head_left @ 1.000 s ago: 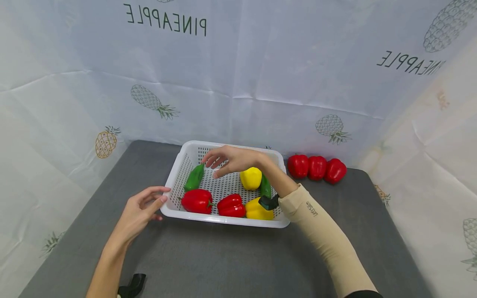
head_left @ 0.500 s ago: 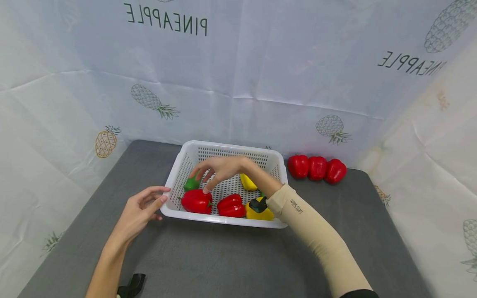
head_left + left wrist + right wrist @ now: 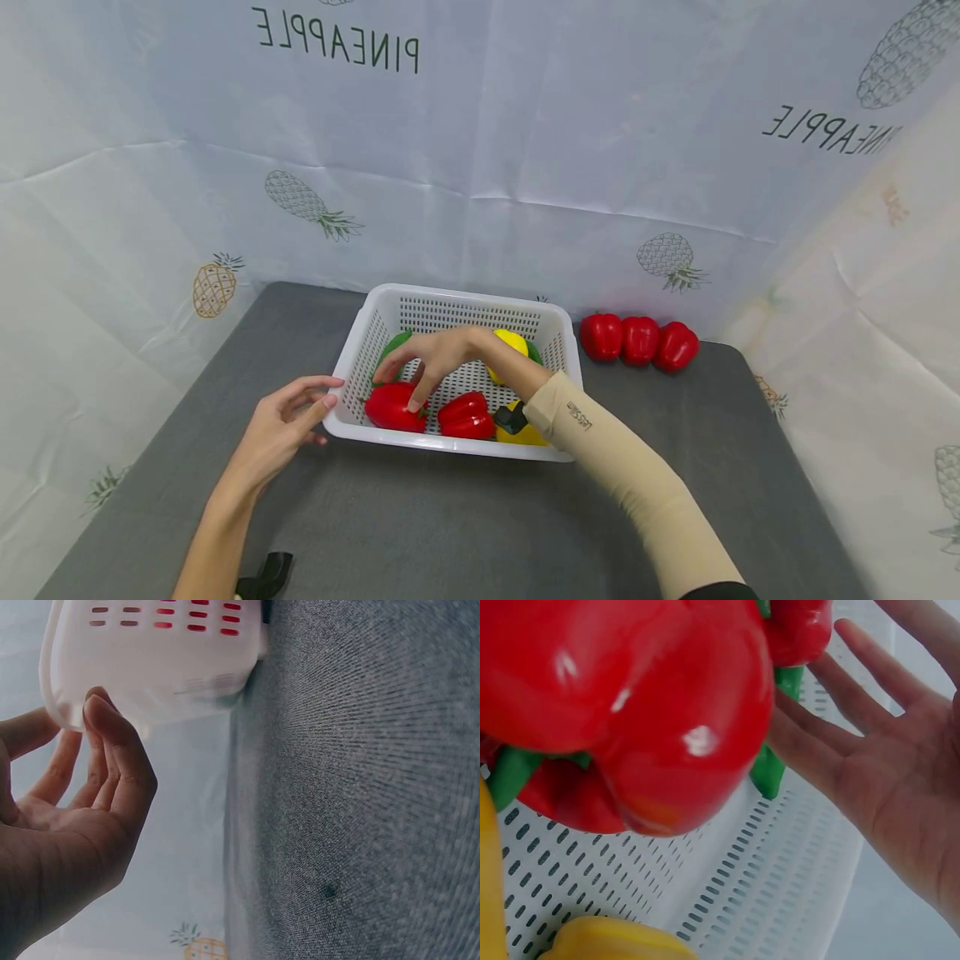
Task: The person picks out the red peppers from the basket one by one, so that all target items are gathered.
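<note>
My left hand [image 3: 273, 433] pinches the left rim of a white perforated plastic basket [image 3: 465, 450], with the thumb against its outer wall. Inside the basket, my right hand [image 3: 438, 354] reaches over the left red bell pepper [image 3: 390, 406]. Its thumb lies across the pepper and its fingers touch the far side; in the right wrist view the fingers look fairly straight and spread, and nearer peppers hide part of the thumb. A green pepper [image 3: 395, 342] sits behind these fingers. A second red bell pepper [image 3: 467, 415] lies near the basket's front wall.
Two yellow bell peppers [image 3: 512, 340] and another green pepper [image 3: 534, 353] lie at the basket's right, partly behind my right arm. Three red bell peppers [image 3: 639, 340] stand in a row on the grey table [image 3: 465, 525]. A pineapple-print cloth [image 3: 480, 150] hangs behind.
My right hand has come down and to the left, past the green pepper and onto the left red bell pepper. The left hand has stayed at the basket's rim.
</note>
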A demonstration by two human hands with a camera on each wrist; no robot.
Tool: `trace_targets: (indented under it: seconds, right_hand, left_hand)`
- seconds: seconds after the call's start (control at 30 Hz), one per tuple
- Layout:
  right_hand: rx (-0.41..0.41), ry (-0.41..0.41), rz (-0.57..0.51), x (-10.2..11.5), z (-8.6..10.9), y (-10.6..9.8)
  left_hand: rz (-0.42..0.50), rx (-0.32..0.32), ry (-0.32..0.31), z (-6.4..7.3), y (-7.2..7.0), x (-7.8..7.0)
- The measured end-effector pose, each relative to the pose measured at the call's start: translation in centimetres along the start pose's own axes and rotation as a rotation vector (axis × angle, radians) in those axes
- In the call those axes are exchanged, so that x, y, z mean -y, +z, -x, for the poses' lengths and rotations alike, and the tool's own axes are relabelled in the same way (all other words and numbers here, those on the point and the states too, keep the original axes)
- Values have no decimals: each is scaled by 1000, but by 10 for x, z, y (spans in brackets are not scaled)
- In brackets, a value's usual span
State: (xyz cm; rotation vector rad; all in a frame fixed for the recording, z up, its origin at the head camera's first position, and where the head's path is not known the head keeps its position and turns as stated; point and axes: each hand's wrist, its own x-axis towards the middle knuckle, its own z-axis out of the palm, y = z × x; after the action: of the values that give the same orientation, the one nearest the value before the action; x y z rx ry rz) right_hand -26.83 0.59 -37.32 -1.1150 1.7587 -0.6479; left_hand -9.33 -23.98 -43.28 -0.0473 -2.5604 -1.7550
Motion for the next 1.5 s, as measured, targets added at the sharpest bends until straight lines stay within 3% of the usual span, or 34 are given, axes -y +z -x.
trace_targets:
  seconds: [0.2, 0.43, 0.73, 1.2, 1.5]
  right_hand:
    - [22, 6, 14, -5, -4, 0]
    - [76, 112, -65, -9, -5, 3]
    - [67, 138, -74, -12, -4, 6]
    - [88, 55, -72, -19, 4, -1]
    - [-25, -82, -30, -13, 18, -13]
  left_hand:
    - [0, -3, 0, 1, 0, 0]
    - [-4, 0, -11, 1, 0, 1]
    - [-8, -3, -5, 1, 0, 1]
    - [-15, -4, 5, 0, 0, 2]
    - [-1, 1, 11, -1, 0, 1]
